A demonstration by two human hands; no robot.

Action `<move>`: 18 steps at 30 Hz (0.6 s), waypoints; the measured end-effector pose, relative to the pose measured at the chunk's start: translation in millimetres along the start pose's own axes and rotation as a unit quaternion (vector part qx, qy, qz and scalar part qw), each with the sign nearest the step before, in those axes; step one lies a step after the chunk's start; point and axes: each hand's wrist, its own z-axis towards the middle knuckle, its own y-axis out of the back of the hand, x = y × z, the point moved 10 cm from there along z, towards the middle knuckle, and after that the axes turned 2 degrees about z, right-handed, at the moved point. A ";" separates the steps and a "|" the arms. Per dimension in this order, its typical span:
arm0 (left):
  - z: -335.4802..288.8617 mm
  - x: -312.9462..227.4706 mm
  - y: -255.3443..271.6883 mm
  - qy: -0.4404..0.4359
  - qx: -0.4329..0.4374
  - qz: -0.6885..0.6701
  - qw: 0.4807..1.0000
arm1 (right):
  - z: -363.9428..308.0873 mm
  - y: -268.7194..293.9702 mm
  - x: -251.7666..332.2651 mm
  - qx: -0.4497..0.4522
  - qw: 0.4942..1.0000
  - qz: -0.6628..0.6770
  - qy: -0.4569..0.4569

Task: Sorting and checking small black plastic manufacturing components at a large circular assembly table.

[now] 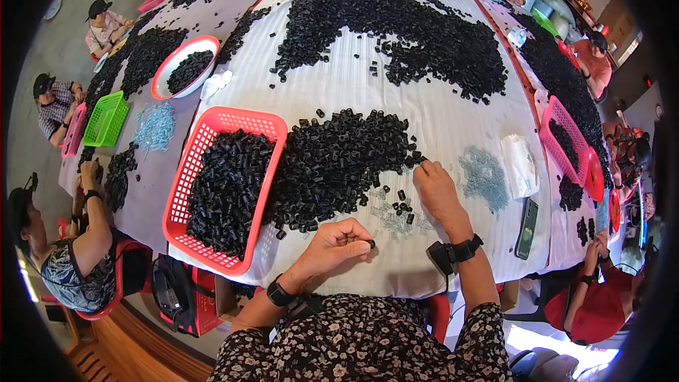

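Note:
Between thumb and forefinger, my left hand (334, 249) pinches a small black plastic cap (371, 244), held just above the near part of the cloth. My right hand (437, 187) reaches forward, fingers bent together at the right edge of a heap of small black plastic caps (336, 159). Black pieces lie at its fingertips, which partly hide whether one is gripped. A few loose caps (402, 205) and thin clear small parts (396, 223) lie between my hands. To the right of my right hand is a pile of pale clear small parts (484, 177).
A pink-red basket (271, 124) full of black caps stands on the left. A white packet (521, 166) and a phone (526, 228) lie on the right. Farther off spreads a large black heap (396, 25). A red-rimmed basin (159, 74) stands far left. Other people sit around the tables.

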 end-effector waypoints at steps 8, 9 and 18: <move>0.3 2.0 10.2 -0.019 -0.036 -0.008 0.999 | 0.7 20.8 5.2 -0.070 0.990 0.120 -0.020; 0.6 -0.8 10.2 -0.036 -0.038 -0.019 0.998 | -0.3 32.5 7.7 -0.093 0.971 0.219 -0.037; 2.4 3.2 10.9 -0.072 -0.039 -0.017 0.996 | -38.0 2.8 69.9 0.080 0.752 0.624 -0.198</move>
